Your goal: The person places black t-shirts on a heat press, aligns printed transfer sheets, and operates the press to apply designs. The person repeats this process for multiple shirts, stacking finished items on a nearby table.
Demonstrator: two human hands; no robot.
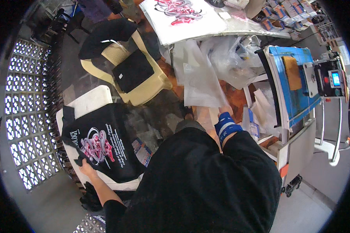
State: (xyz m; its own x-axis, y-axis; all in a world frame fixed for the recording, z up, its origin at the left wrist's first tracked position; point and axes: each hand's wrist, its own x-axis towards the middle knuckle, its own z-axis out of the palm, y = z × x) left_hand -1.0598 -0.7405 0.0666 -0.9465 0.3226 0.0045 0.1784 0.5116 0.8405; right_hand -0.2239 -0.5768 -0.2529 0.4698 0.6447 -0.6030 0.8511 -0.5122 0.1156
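A black T-shirt (125, 141) with a pink, red and grey print and white lettering lies spread over a white surface (90, 101) on the left. My left hand (88, 170) is closed on the lower left edge of its cloth. In front of me my right hand (225, 110), with a blue and white band (226, 127) round the wrist, pinches the lower corner of a translucent sheet (203, 83). This sheet hangs down from near the edge of the far table. My fingertips are partly hidden at both grips.
A cream plastic chair (153, 87) holds folded black cloth (134, 72). On the far table (217, 33) lies a white sheet with a similar print (182, 13). A heat press (330, 79) with a blue-covered platen (278, 58) stands at the right, near clear plastic bags (237, 64).
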